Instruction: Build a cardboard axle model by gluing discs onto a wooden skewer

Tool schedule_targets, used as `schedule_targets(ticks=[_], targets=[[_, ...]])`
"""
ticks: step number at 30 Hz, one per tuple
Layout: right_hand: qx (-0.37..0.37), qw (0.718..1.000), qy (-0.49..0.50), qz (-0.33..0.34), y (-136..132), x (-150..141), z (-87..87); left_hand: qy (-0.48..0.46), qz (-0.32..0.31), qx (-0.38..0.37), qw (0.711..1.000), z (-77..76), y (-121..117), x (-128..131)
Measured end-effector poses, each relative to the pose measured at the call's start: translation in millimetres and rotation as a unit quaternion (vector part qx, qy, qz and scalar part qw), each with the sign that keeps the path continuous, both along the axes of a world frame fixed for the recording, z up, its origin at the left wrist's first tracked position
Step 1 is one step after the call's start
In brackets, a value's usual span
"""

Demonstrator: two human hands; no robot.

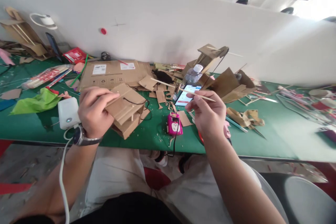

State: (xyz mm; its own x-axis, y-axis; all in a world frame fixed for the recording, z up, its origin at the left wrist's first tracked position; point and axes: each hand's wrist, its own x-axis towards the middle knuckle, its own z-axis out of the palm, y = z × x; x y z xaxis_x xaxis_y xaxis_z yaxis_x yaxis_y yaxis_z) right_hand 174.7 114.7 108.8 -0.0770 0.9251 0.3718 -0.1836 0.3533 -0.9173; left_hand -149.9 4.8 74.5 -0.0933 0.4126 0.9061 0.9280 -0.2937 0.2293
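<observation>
My left hand [95, 110], with a watch on its wrist, grips the left edge of a small cardboard structure [128, 106] tilted over the table's front. A black cord [132, 102] lies across its top and loops off on the right. Between the thumb and fingers of my right hand [207, 110] is a thin wooden stick [194, 93], pointing up and to the left. Beyond that hand stand a phone [183, 95] with a lit screen and a clear plastic bottle [193, 75]. A pink device [174, 124] with a black cable sits between my hands.
Cardboard scraps [160, 96] litter the green table [147, 136]. A flattened carton [110, 75] lies behind my left hand, near a white power bank [68, 112] with a cable. Cardboard models [232, 84] stand toward the back right. A white partition [147, 24] rises behind everything.
</observation>
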Motion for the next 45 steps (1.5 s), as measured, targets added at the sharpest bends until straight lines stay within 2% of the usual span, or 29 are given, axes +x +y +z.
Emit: schedule_targets(ticks=[2,3,5,8,9,10,12,14,17,20,22,25,27,29,32,34,35,37,38,39,42,43,45], targets=[[-0.026,1.0,-0.004,0.015,-1,5,-4.7,0.0,0.044,0.028,0.999,-3.8,7,-13],[-0.04,0.999,-0.005,0.02,-1,6,-6.8,0.011,0.059,0.01,0.998,-6.3,11,-19],[-0.063,0.998,-0.01,0.028,-2,10,-10.5,0.005,0.089,0.027,0.996,-12.0,17,-29],[-0.087,0.995,-0.027,0.045,-2,15,-14.6,0.001,0.065,0.017,0.998,-20.5,18,-32],[-0.092,0.994,-0.034,0.052,-2,18,-15.9,0.0,0.065,0.003,0.998,-22.9,15,-29],[-0.095,0.993,-0.039,0.056,-1,21,-17.3,-0.014,0.085,0.037,0.996,-25.0,10,-26],[-0.1,0.992,-0.047,0.058,2,30,-20.9,0.004,0.094,0.005,0.996,-29.1,-6,-15],[-0.099,0.992,-0.052,0.052,6,40,-25.6,0.011,0.106,0.038,0.994,-33.8,-26,1],[-0.086,0.993,-0.068,0.046,11,55,-32.0,0.033,0.04,0.07,0.996,-41.0,-54,40],[-0.072,0.991,-0.093,0.064,8,65,-32.8,0.007,-0.11,-0.029,0.993,-42.3,-62,92],[-0.067,0.986,-0.11,0.104,1,68,-30.0,-0.021,-0.202,-0.118,0.972,-37.4,-52,120],[-0.083,0.968,-0.134,0.195,-14,69,-26.8,-0.079,-0.318,-0.221,0.919,-25.4,-23,144],[-0.104,0.956,-0.136,0.24,-24,68,-28.7,-0.125,-0.394,-0.308,0.857,-19.5,-1,149],[-0.122,0.948,-0.119,0.268,-31,66,-33.8,-0.175,-0.482,-0.42,0.749,-18.6,16,151],[-0.146,0.944,-0.103,0.277,-38,64,-42.6,-0.261,-0.529,-0.557,0.585,-25.8,33,151],[-0.151,0.945,-0.123,0.262,-38,66,-46.3,-0.302,-0.543,-0.602,0.502,-33.0,41,148],[-0.14,0.948,-0.15,0.245,-36,69,-47.3,-0.32,-0.548,-0.61,0.475,-36.8,46,146],[-0.086,0.95,-0.245,0.176,-28,80,-48.9,-0.36,-0.546,-0.609,0.449,-44.5,55,140],[-0.049,0.94,-0.313,0.13,-22,88,-50.1,-0.385,-0.54,-0.602,0.444,-48.7,60,137],[-0.017,0.919,-0.386,0.073,-16,96,-51.9,-0.415,-0.538,-0.585,0.442,-53.0,64,134],[0.005,0.837,-0.546,-0.032,3,123,-62.7,-0.505,-0.549,-0.514,0.423,-66.4,69,129],[0.008,0.814,-0.578,-0.056,8,130,-67.7,-0.531,-0.548,-0.5,0.41,-70.1,68,129],[0.004,0.786,-0.613,-0.074,14,142,-78.4,-0.57,-0.541,-0.485,0.383,-75.3,63,130]])
